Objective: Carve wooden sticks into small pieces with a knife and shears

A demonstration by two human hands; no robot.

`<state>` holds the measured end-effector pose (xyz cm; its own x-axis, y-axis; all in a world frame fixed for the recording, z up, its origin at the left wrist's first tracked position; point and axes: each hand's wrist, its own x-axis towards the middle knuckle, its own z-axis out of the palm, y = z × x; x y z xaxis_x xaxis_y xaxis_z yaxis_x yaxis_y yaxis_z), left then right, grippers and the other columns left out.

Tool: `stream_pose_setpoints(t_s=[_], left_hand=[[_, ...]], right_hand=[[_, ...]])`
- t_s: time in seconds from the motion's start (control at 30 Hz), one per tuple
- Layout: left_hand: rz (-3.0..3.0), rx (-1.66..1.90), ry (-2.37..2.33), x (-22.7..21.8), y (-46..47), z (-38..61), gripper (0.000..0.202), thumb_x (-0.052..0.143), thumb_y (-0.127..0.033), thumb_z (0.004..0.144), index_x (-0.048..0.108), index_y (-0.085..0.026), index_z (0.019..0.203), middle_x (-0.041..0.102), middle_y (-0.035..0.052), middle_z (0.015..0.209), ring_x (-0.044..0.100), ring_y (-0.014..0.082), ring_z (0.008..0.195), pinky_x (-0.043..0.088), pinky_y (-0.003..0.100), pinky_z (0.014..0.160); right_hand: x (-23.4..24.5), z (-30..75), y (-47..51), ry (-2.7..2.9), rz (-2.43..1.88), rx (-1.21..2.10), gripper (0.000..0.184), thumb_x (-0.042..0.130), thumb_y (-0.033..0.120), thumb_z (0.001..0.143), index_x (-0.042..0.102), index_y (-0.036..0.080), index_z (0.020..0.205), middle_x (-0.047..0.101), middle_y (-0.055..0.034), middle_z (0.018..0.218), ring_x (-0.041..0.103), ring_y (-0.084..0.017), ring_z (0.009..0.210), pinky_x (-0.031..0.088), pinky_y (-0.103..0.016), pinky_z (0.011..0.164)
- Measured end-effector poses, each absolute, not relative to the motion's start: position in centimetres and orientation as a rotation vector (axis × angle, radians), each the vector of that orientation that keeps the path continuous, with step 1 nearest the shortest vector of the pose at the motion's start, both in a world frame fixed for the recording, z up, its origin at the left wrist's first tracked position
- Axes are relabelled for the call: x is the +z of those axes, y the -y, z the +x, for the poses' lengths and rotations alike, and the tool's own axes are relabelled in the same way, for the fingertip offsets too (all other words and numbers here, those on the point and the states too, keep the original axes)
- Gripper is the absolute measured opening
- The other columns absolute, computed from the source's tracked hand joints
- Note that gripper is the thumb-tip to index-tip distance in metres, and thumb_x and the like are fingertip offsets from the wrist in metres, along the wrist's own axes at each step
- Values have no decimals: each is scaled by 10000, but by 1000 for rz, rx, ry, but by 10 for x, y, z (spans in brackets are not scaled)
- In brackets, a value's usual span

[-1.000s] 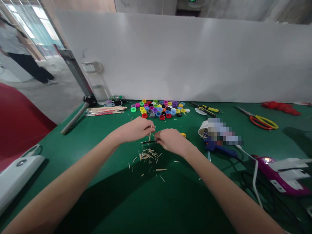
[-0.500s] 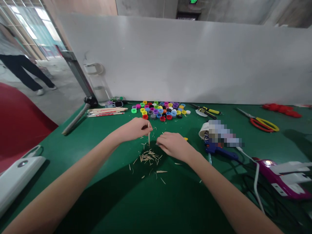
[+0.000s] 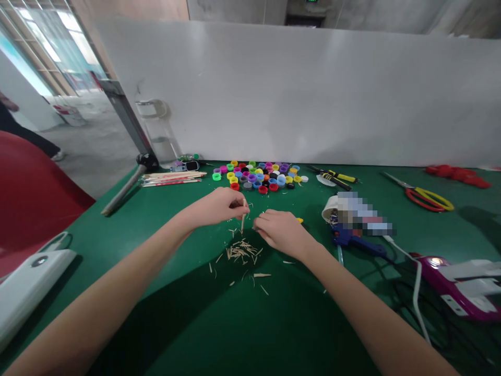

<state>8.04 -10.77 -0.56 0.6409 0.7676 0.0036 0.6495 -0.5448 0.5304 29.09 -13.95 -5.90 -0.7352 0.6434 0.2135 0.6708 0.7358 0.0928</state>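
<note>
Left hand (image 3: 224, 205) pinches a stick (image 3: 243, 222) just beyond the shavings (image 3: 240, 251); right hand (image 3: 282, 230) now clear of it.
The dark tool visible a second ago is hidden; whether curled right fingers clamp it, I cannot tell.

We look from the person's head, forward and down across a green table (image 3: 242, 334). We sit close: the forearms (image 3: 129, 282) enter from the bottom corners, the left hand (image 3: 222, 204) and right hand (image 3: 284, 233) fall mid-view, and a white board (image 3: 250, 94) faces us beyond.
</note>
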Motion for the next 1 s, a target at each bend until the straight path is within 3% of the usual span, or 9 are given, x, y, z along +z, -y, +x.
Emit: stream_pose_setpoints(t_s=[0.57,1.0], left_hand=[[2434,333,-1104,-7,114,85,308,412,-338,872,638,-174,744,620,7,643,395,69,466,313,245,492],[2374,321,-1173,-7,116,87,295,426,-369,853,624,-177,750,614,16,640,425,85,488,308,249,469]], right_hand=[[-54,276,132,2828,-1225,-92,183,497,71,743,587,189,850,603,-33,724,509,-141,640,205,-275,502],[-59,275,128,2846,-1199,-15,135,520,102,769,591,180,854,626,-37,754,534,-141,647,227,-272,514]])
